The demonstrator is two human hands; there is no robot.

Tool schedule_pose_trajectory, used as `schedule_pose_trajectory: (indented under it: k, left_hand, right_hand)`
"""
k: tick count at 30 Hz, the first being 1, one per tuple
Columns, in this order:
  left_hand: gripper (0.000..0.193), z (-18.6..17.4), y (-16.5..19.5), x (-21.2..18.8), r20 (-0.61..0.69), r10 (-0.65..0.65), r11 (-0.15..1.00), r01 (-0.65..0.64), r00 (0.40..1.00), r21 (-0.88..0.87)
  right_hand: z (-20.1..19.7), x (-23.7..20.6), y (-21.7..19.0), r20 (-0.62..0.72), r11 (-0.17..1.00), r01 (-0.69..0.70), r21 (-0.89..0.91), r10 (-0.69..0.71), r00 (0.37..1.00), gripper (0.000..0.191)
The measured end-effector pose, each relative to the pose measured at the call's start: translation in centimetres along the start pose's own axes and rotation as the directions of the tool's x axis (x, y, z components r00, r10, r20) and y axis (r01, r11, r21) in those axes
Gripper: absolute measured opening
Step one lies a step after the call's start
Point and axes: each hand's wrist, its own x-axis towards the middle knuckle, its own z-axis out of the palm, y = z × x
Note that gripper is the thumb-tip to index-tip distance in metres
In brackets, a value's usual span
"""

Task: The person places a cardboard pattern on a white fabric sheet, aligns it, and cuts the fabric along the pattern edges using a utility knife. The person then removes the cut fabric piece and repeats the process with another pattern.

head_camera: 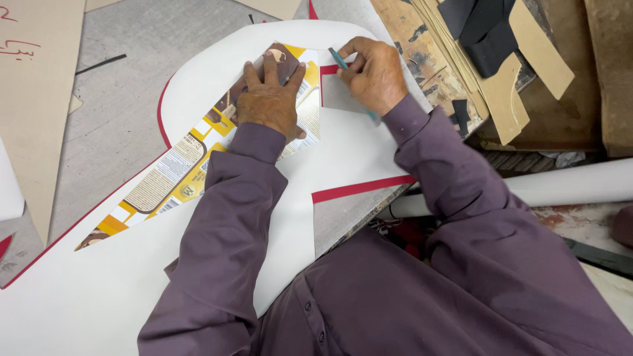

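My left hand (268,99) presses flat on a long pattern piece cut from a printed yellow and brown carton (173,173). The pattern lies on a large white sheet with a red underside (343,151), spread over the grey worktable. My right hand (372,74) holds a thin teal pen (341,60) with its tip at the pattern's upper right edge. Both arms wear purple sleeves.
A stack of tan cardboard patterns with black pieces (491,46) lies at the upper right. A white roll (560,188) sits to the right below the table edge. A beige board (36,99) lies at the left, and a black stick (100,64) rests on the table.
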Motion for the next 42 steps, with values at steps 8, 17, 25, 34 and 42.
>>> schedule_pose_trajectory:
  k: [8, 17, 25, 34, 42]
  left_hand:
    - [0.130, 0.4, -0.9, -1.6, 0.052, -0.010, 1.000, 0.010, 0.999, 0.010]
    - [0.130, 1.0, -2.9, -2.2, 0.032, 0.015, 0.999, -0.016, 0.999, 0.037]
    - [0.137, 3.0, -4.4, -0.7, -0.013, 0.056, 0.996, -0.055, 0.998, 0.067]
    - [0.136, 3.6, -5.5, -1.1, -0.061, 0.077, 0.996, -0.074, 0.995, 0.043]
    - [0.135, 3.9, -5.2, -1.3, -0.078, 0.078, 0.997, -0.077, 0.994, 0.019]
  right_hand:
    - [8.7, -3.1, -2.7, -0.421, 0.991, -0.008, 0.134, 0.064, 0.905, 0.037]
    - [9.7, -1.9, -4.2, -0.374, 0.987, -0.116, 0.107, 0.148, 0.915, 0.029]
    - [10.9, -4.2, -6.4, -0.335, 0.989, -0.138, 0.042, 0.144, 0.931, 0.024]
    - [11.2, -13.2, -12.2, -0.238, 0.956, -0.266, 0.128, 0.289, 0.927, 0.029]
    - [11.0, -16.9, -13.1, -0.141, 0.929, -0.340, 0.146, 0.360, 0.922, 0.030]
